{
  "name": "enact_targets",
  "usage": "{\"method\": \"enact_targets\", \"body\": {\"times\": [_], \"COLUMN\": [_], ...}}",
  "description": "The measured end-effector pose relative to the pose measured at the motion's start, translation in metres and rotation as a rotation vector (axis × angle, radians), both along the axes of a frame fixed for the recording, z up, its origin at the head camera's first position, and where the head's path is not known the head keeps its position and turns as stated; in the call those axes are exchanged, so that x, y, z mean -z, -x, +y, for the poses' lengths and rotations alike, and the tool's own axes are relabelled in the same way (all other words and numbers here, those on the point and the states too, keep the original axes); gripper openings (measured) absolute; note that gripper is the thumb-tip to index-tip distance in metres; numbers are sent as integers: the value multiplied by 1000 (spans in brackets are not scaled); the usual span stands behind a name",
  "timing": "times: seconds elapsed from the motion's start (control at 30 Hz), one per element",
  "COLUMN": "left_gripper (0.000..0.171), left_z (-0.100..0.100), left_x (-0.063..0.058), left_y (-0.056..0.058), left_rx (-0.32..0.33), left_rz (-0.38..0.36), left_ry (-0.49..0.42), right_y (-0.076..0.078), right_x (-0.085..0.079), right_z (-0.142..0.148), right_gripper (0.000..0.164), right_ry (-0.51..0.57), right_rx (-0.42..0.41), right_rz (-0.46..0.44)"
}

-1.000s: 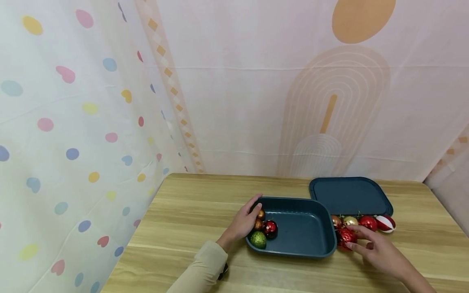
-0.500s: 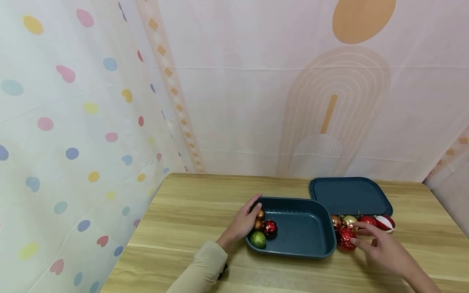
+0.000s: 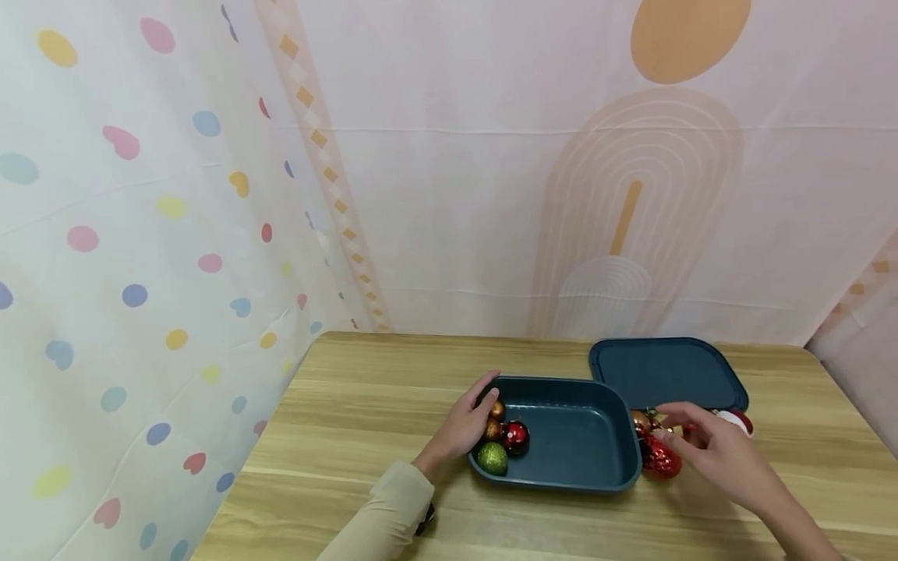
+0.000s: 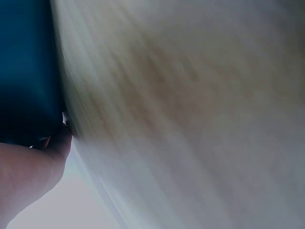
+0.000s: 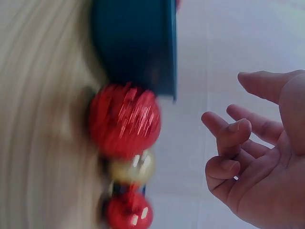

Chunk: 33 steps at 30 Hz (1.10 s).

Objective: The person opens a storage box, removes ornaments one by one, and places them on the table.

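Note:
My left hand grips the left end of a dark blue rectangular container, thumb over the rim. Inside, at that end, lie two copper Christmas baubles, a shiny red bauble and a glittery green one. My right hand hovers beyond the container's right end, fingers spread and nothing between them. In the right wrist view a large textured red bauble stands beside the container, with a gold bauble and a smaller red bauble behind it.
A dark blue lid lies flat at the back right of the wooden table. Just in front of it are a copper bauble and a red-and-white bauble, partly behind my right hand. A patterned curtain hangs behind.
My right hand has come away from the large textured red bauble and moved up and back over the gold one. My left hand and the container stay where they were.

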State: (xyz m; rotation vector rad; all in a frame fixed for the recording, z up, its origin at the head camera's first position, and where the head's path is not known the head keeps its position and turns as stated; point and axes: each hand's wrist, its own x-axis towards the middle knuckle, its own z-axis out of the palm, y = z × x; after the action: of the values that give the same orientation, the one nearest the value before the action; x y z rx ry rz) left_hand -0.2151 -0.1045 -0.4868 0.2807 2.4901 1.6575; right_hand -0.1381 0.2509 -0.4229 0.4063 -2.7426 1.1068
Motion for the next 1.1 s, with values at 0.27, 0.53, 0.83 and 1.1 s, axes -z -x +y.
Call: {"method": "enact_targets", "body": {"times": [0.27,0.53,0.83,1.1], "left_gripper": [48,50,53,51], "left_z": [0,-1,-2,-2], "left_x": [-1,-1,0,0], "left_y": [-1,1,2,2], "left_rx": [-6,10,8,17], "left_rz": [5,12,-13,-25], "left_ry": [-6,2,-7,-21], "right_y": [10,24,34,35], "right_x": [-4,6,18,34], "right_z": [-52,-99,-139,-161], "right_gripper": [28,30,30,38], "right_ry": [87,93,119,82], "right_rx": [-168,-260,-221,-108], "right_rz": [-75,-113,-174,-171]}}
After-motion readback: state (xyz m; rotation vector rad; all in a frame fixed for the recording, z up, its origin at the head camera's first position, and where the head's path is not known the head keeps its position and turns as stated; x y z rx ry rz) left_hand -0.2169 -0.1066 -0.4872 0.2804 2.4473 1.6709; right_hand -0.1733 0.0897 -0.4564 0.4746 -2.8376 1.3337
